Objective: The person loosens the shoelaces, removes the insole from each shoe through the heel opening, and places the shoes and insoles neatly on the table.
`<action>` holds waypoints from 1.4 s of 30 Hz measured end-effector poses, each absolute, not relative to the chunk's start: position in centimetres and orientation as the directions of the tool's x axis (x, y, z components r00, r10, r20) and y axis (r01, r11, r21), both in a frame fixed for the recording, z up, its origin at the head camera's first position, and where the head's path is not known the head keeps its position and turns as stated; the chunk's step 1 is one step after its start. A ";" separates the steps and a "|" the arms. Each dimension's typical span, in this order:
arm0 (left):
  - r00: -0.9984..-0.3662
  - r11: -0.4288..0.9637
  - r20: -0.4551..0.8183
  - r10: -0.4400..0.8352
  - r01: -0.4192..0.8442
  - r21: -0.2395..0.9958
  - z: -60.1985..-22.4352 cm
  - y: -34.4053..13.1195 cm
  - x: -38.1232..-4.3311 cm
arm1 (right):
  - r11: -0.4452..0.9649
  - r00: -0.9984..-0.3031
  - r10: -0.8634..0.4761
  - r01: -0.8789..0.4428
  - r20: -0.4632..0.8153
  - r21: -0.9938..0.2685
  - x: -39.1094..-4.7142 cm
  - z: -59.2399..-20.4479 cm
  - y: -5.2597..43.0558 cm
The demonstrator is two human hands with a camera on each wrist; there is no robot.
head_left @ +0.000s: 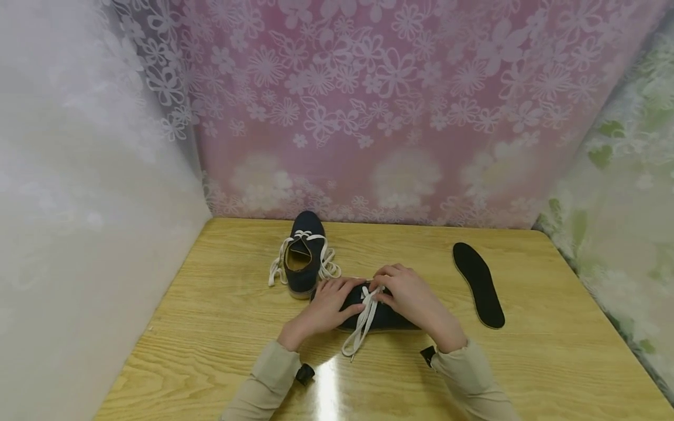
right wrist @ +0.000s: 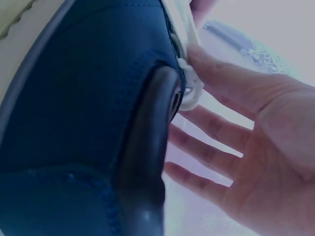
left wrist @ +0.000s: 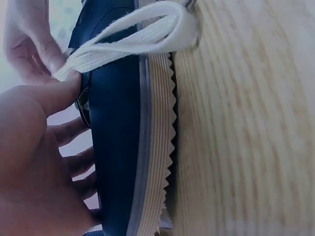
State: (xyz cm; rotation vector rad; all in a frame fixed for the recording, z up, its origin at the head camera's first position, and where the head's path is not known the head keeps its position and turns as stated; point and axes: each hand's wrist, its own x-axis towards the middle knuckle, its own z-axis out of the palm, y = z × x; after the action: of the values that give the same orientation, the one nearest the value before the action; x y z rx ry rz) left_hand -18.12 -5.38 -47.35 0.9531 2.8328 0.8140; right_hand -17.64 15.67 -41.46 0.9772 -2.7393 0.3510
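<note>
A dark navy shoe (head_left: 392,318) lies crosswise on the table in front of me, its toe end to the left. Over its front half sits my left hand (head_left: 329,307), gripping the shoe with the thumb on the near side and the fingers across the top. In the left wrist view that thumb's tip meets the bunched white shoelace (left wrist: 133,42). My right hand (head_left: 413,295) pinches the lace at the eyelets between thumb and fingers. Seen from the right wrist, its other fingers spread behind the shoe's opening (right wrist: 152,142). Lace loops hang over the near side.
A second navy shoe (head_left: 308,280) with loose white laces stands behind and to the left, close to my left hand. A black insole (head_left: 479,286) lies on the right of the wooden table (head_left: 210,327). A pink floral curtain (head_left: 368,146) borders the back edge.
</note>
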 end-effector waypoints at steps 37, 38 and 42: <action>-0.810 0.685 0.165 0.562 0.568 0.457 -48.1 -5.2 -18.1 | 0.659 -0.663 -0.318 -0.669 0.678 -0.345 -17.8 -40.2 15.6; -0.813 0.691 0.162 0.559 0.565 0.451 -48.1 -5.2 -18.1 | 0.659 -0.661 -0.339 -0.674 0.669 -0.332 -17.8 -40.2 15.6; -0.816 0.718 0.150 0.558 0.566 0.406 -48.0 -5.1 -18.1 | 0.676 -0.685 -0.439 -0.678 0.582 -0.288 -18.1 -40.5 15.8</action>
State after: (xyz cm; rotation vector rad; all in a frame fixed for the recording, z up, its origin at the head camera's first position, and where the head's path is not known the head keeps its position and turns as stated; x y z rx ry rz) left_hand -18.13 -5.15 -47.96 0.9576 2.9270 0.7006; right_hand -18.05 15.78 -40.52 0.8645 -2.4170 0.6808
